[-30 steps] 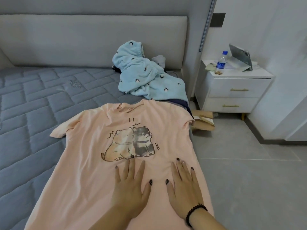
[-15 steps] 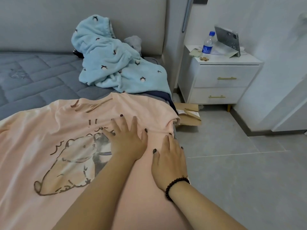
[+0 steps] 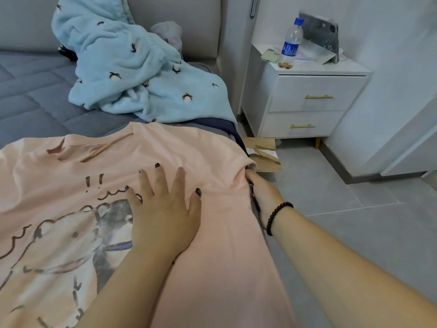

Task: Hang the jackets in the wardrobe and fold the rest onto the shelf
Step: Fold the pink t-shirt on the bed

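**Right hand off the shirt front, down at its edge**

Since half a second ago, my right hand (image 3: 262, 197) has slid off the front of the pink T-shirt (image 3: 212, 245) and gone to its right edge, by the sleeve, where the cloth bunches up against my fingers. Those fingers are tucked under the fabric at the side of the bed (image 3: 30, 98), so I cannot tell whether they pinch the cloth or only push beneath it. A dark bead bracelet (image 3: 276, 216) sits on that wrist.

My left hand (image 3: 163, 214) has stayed flat on the shirt, fingers spread and straight, palm pressing the cloth down just right of the printed cartoon animals (image 3: 71, 237); it partly covers the darker one. My view has also drawn nearer to the shirt than before.

The T-shirt lies face up across the grey quilted bed, collar away from me, its right side running along the mattress edge above the tiled floor (image 3: 354, 233). Beyond the collar lies a crumpled light blue fleece garment (image 3: 132, 74) with small dark motifs, and a dark navy piece (image 3: 224, 126) shows from under it at the bed's edge.

Beside the bed stands a white nightstand (image 3: 314, 100) with two gold-handled drawers. On its top are a water bottle (image 3: 292, 42) and a propped tablet (image 3: 319, 31). A brown paper bag (image 3: 264, 155) lies on the floor between bed and nightstand.
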The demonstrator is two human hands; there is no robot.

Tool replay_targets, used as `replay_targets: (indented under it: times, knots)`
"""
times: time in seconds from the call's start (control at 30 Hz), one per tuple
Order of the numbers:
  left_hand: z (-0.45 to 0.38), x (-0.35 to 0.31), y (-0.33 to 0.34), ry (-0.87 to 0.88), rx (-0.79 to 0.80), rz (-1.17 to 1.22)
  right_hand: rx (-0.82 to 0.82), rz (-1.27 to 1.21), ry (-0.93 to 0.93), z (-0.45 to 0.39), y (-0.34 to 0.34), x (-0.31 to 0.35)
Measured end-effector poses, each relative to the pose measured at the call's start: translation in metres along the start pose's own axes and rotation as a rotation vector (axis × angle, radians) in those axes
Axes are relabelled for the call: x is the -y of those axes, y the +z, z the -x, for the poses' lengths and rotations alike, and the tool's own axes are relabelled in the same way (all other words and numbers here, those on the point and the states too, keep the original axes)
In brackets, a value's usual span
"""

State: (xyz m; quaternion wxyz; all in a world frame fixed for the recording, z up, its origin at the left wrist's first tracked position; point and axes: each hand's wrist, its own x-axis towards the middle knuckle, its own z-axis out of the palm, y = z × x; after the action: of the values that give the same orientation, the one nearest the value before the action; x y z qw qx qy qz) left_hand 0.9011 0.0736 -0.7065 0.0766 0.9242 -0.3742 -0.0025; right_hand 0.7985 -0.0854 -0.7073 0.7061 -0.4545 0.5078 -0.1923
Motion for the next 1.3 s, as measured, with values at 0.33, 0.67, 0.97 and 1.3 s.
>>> replay_targets:
  times: [0.33, 0.67, 0.97, 1.3]
  knots:
    - [0.001, -0.001, -0.002, 0.008, 0.012, 0.017, -0.041, 0.078, -0.274, -0.030, 0.008, 0.016]
    - [0.002, -0.001, -0.004, 0.012, 0.003, 0.033, -0.006, -0.029, -0.221, -0.038, 0.004, 0.042]
    - [0.001, -0.001, -0.006, 0.005, 0.041, 0.043, -0.179, 0.368, -0.309, -0.036, 0.002, 0.066]
    - [0.002, -0.001, -0.011, 0.018, 0.079, 0.049, -0.097, -0.491, 0.197, -0.017, -0.037, 0.015]
